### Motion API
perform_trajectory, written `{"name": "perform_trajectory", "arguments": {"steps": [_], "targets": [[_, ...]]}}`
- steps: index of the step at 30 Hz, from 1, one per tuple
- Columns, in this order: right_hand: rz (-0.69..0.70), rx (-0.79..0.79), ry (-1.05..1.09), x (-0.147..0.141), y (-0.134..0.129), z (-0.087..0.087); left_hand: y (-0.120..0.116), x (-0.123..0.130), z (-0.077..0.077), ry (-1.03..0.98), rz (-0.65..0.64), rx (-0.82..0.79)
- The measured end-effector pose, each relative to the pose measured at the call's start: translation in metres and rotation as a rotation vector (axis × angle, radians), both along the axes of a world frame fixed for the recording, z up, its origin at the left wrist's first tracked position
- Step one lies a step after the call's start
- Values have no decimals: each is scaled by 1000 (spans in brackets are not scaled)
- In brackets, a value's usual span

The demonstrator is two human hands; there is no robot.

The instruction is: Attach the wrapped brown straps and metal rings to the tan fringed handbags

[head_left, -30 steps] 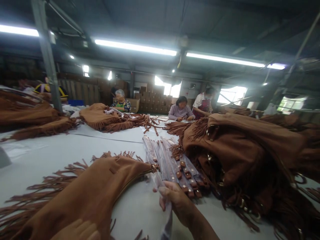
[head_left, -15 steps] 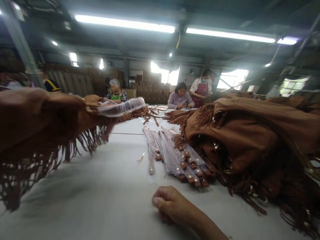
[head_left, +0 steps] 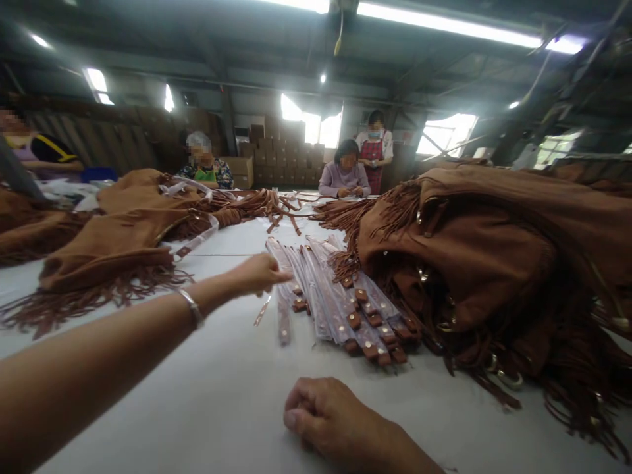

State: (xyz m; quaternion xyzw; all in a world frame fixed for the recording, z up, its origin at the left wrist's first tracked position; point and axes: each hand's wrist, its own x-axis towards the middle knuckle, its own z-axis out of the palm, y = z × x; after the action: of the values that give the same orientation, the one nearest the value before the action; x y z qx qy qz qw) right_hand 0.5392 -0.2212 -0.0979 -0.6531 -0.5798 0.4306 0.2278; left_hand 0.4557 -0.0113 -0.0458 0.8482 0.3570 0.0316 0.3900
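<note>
My left hand (head_left: 257, 275) reaches across the table to the near left side of a bundle of brown straps in clear plastic sleeves (head_left: 320, 296). Its index finger is stretched out and the other fingers look bent, with nothing visible in them. Metal studs show on the brown strap ends. Lower down, my right hand (head_left: 336, 415) rests on the white table (head_left: 197, 395), fingers curled and seemingly holding nothing. Brown fringed bags (head_left: 113, 247) lie to the left, beyond my left forearm. A large heap of brown fringed bags (head_left: 469, 250) rises on the right.
Loose brown straps (head_left: 286, 210) lie farther up the table. A small thin strip (head_left: 261, 311) sits left of the sleeved bundle. Several people are around the far side, one in a purple top (head_left: 344, 178). Stacked cartons (head_left: 286, 161) stand behind them.
A fringed bag that hung blurred over the left side now lies on the table there. My left hand has come into view beside the sleeved straps. My right hand stays curled on the table.
</note>
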Motion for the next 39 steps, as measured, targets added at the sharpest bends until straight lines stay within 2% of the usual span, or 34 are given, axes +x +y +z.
{"name": "perform_trajectory", "arguments": {"steps": [4,7,12,17,21,25,28,30,33,35,37,39], "targets": [[9,26,-47,4,1,-4,-37,40,-37,97,-42,-157],[10,65,-71,5,1,-10,-54,56,-55,83,32,-221],[16,84,-100,4,1,-10,-50,56,-55,1,180,-240],[19,109,-126,3,-1,-2,-58,52,-60,3,205,-194],[11,111,-95,4,-2,-2,-68,56,-66,-5,218,-165],[-81,140,99,8,0,-13,-57,49,-55,74,191,-184],[-200,162,229,12,7,-21,-43,34,-33,60,157,-213],[-302,179,306,15,12,-22,-44,20,-18,-15,140,-222],[-473,242,513,22,16,-14,-74,-1,-11,-157,129,-180],[-524,259,866,27,14,-6,-109,-16,-20,-187,82,-148],[-516,241,1226,30,10,1,-144,-30,-35,-185,-76,-19],[-494,201,1348,32,8,3,-167,-39,-42,-85,-320,104]]}}
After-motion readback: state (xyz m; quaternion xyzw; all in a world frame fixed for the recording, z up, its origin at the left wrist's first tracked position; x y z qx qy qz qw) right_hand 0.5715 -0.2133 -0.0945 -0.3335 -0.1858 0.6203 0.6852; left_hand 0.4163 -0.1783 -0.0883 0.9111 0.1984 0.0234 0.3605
